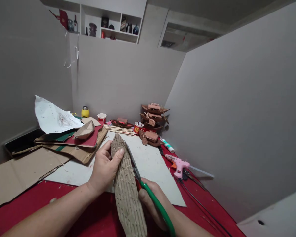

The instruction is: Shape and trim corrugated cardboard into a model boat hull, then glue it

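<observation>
L hand [105, 168]: fingers partly hidden behind cardboard strip [128, 187], whose near end's cut off at btm edge. R hand [160, 193] partly hidden by scissors [159, 205]; handle cut off too. Flat cardboard [22, 172] cut off, L edge. Print on tube [168, 145] too sm. to read.

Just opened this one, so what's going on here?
A person's left hand grips a long, pointed piece of corrugated cardboard, thumb on its ridged face. The right hand holds green-handled scissors, their blades along the cardboard's right edge near its pointed end; whether they are cutting at this instant is hard to tell. Beyond are a white board and small model boats, several of them stacked, with a pink glue gun lying off to the right.
</observation>
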The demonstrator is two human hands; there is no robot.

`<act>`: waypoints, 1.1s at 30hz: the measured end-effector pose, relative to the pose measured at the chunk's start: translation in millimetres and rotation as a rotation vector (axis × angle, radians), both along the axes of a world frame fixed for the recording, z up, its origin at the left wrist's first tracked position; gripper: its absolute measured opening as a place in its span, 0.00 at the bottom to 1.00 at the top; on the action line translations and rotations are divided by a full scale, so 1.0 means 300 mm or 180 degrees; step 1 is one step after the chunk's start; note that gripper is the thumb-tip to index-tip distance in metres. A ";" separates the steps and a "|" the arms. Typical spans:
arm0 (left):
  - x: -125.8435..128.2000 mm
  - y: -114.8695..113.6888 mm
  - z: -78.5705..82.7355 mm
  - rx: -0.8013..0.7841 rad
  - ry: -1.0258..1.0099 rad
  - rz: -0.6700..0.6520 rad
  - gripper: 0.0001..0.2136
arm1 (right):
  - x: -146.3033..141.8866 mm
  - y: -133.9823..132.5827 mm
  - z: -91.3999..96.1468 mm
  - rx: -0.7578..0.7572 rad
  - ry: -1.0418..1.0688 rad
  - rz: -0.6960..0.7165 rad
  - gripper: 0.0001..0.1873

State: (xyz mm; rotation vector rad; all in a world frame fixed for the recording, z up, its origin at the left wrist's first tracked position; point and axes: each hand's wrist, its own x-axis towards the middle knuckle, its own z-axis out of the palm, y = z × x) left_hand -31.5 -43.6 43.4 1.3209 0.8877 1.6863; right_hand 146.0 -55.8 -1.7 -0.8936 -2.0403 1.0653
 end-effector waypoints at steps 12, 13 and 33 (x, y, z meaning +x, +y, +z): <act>-0.018 0.007 0.030 -0.0023 0.0009 -0.0205 0.11 | 0.006 0.003 -0.021 -0.0090 0.0108 -0.0142 0.29; -0.020 0.008 0.032 -0.0029 -0.0002 -0.0225 0.11 | 0.008 0.005 -0.023 -0.0075 0.0091 -0.0146 0.29; -0.007 -0.002 0.010 -0.0260 0.0089 -0.0670 0.13 | 0.024 0.006 0.002 0.0024 0.0041 -0.0232 0.28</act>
